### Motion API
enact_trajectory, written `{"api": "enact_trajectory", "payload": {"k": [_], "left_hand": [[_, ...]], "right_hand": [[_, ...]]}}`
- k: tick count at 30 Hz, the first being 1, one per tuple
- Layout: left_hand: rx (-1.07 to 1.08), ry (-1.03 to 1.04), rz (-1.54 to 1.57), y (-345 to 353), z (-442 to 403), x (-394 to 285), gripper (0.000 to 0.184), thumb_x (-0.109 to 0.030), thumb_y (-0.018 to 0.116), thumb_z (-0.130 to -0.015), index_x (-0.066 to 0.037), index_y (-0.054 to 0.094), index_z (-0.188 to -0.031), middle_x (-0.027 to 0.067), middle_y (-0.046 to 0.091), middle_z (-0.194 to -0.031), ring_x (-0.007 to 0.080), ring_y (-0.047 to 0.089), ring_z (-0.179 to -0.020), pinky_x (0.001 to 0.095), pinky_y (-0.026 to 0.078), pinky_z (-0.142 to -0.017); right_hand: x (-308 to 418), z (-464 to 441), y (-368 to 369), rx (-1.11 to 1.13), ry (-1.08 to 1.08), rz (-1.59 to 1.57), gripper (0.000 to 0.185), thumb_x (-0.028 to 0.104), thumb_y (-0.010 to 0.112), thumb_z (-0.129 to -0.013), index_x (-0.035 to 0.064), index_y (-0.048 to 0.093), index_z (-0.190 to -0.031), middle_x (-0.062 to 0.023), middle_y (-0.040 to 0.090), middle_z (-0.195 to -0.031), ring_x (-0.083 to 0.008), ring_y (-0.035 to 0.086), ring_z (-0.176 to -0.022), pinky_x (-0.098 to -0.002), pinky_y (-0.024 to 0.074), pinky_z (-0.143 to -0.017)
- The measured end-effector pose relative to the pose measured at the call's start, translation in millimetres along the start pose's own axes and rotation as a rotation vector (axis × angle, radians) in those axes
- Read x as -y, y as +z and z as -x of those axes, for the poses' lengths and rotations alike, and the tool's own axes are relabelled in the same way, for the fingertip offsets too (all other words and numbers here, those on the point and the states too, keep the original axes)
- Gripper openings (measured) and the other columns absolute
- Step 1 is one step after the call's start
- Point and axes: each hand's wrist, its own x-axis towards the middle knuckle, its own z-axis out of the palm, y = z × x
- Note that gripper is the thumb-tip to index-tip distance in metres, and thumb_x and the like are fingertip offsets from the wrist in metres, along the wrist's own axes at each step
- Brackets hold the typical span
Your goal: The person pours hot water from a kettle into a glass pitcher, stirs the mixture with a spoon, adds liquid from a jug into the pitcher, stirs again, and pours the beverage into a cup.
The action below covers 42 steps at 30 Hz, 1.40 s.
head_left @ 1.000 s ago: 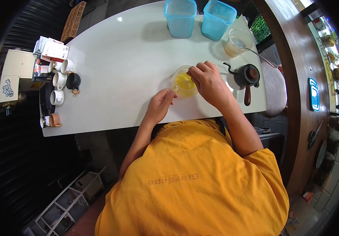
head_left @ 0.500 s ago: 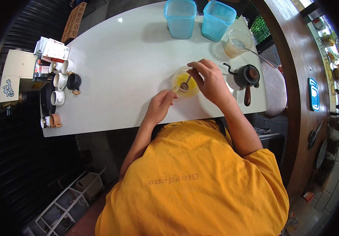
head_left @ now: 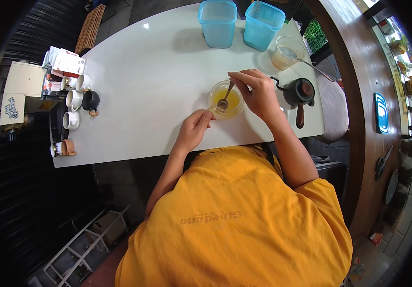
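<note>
A clear glass cup with yellow liquid in it stands near the table's front edge. My left hand is closed on the cup's handle, at its lower left side. From above right, my right hand pinches the upper end of a metal spoon. The spoon slants down, its bowl in the yellow liquid. To the right of my right hand sits a black kettle with a thin curved spout and a wooden handle.
Two blue plastic containers stand at the table's far edge. Near them is a clear tub with a long spoon resting in it. Several cups line the left end of the white table.
The spoon in my right hand has shifted within the cup, and its shaft now stands steeper and shows more. My left hand stays on the handle.
</note>
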Motion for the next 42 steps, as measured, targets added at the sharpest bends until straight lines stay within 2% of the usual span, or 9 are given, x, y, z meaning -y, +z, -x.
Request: {"api": "enact_trajectory", "payload": {"k": [17,20,23,27,28,30,35,37,42], "left_hand": [[0.025,-0.023,-0.048,-2,1,-4,0.037,-0.038,0.045,-0.1,-0.006,0.063,-0.093,-0.0029,0.06,-0.085,0.006,0.053,-0.074,0.0221,0.041,-0.067],[0.031,-0.019,-0.05,-2,1,-1,0.037,-0.038,0.045,-0.1,-0.006,0.063,-0.094,-0.0023,0.06,-0.086,0.0067,0.052,-0.074,0.0229,0.043,-0.068],[-0.002,-0.003,0.0,-2,0,-1,0.036,-0.035,0.05,-0.098,-0.002,0.064,-0.093,0.0014,0.061,-0.081,0.0108,0.053,-0.072,0.0251,0.046,-0.07],[0.032,-0.004,-0.027,-3,0,1,0.036,-0.036,0.046,-0.1,-0.005,0.064,-0.096,-0.0015,0.061,-0.088,0.008,0.052,-0.074,0.0239,0.044,-0.07],[0.038,-0.002,-0.019,-3,0,1,0.036,-0.036,0.046,-0.1,-0.005,0.064,-0.096,-0.0015,0.061,-0.088,0.0079,0.052,-0.074,0.0238,0.044,-0.07],[0.046,-0.005,-0.015,-3,0,1,0.036,-0.037,0.046,-0.1,-0.005,0.064,-0.096,-0.0017,0.061,-0.088,0.0078,0.052,-0.075,0.0237,0.043,-0.07],[0.017,-0.025,0.001,-1,1,-5,0.035,-0.033,0.05,-0.099,-0.002,0.064,-0.093,0.0012,0.062,-0.083,0.0109,0.053,-0.071,0.0254,0.046,-0.069],[0.012,-0.001,0.018,-1,0,-4,0.035,-0.033,0.049,-0.099,-0.002,0.064,-0.093,0.0014,0.062,-0.083,0.0109,0.053,-0.071,0.0255,0.046,-0.069],[0.032,-0.008,-0.005,-3,0,-4,0.037,-0.037,0.048,-0.099,-0.004,0.064,-0.095,-0.0006,0.062,-0.086,0.0089,0.053,-0.073,0.0242,0.044,-0.068]], "right_hand": [[2,-8,-2,0.042,-0.096,0.039,0.02,0.011,0.069,-0.082,0.0083,0.071,-0.101,-0.0076,0.064,-0.083,-0.0242,0.059,-0.073,-0.0336,0.0472,-0.069],[4,-8,-27,-0.224,0.168,0.078,0.021,0.019,0.075,-0.079,0.0064,0.071,-0.096,-0.0083,0.063,-0.077,-0.0181,0.061,-0.066,-0.0293,0.0456,-0.053],[-1,-2,-66,-0.638,0.444,0.342,0.021,0.024,0.075,-0.08,0.0048,0.067,-0.083,-0.0028,0.056,-0.065,-0.0122,0.051,-0.055,-0.0268,0.0426,-0.052],[-41,24,-106,-1.066,0.373,0.508,0.043,0.031,0.078,-0.078,-0.003,0.063,-0.1,-0.0019,0.057,-0.067,-0.01,0.05,-0.057,-0.0222,0.0426,-0.058],[-44,27,-115,-1.067,0.375,0.514,0.043,0.031,0.078,-0.078,-0.003,0.063,-0.1,-0.0019,0.057,-0.067,-0.01,0.05,-0.057,-0.0222,0.0426,-0.058],[-44,33,-131,-0.757,0.794,0.25,0.048,0.034,0.076,-0.082,-0.0047,0.06,-0.106,-0.0021,0.059,-0.074,-0.007,0.05,-0.068,-0.0199,0.0409,-0.063],[-56,23,-117,-0.608,0.689,-0.075,0.038,0.028,0.069,-0.089,-0.0053,0.064,-0.107,-0.0033,0.063,-0.08,-0.0077,0.056,-0.078,-0.0218,0.0436,-0.07],[-65,19,-108,-0.657,0.629,-0.132,0.029,0.025,0.064,-0.092,-0.0011,0.064,-0.105,-0.0017,0.062,-0.073,-0.0067,0.054,-0.062,-0.0178,0.0416,-0.058],[-65,9,-105,-0.639,0.616,0.044,0.031,0.025,0.044,-0.096,0.0025,0.067,-0.095,-0.0007,0.069,-0.07,-0.0066,0.054,-0.055,-0.0254,0.0444,-0.058]]}}
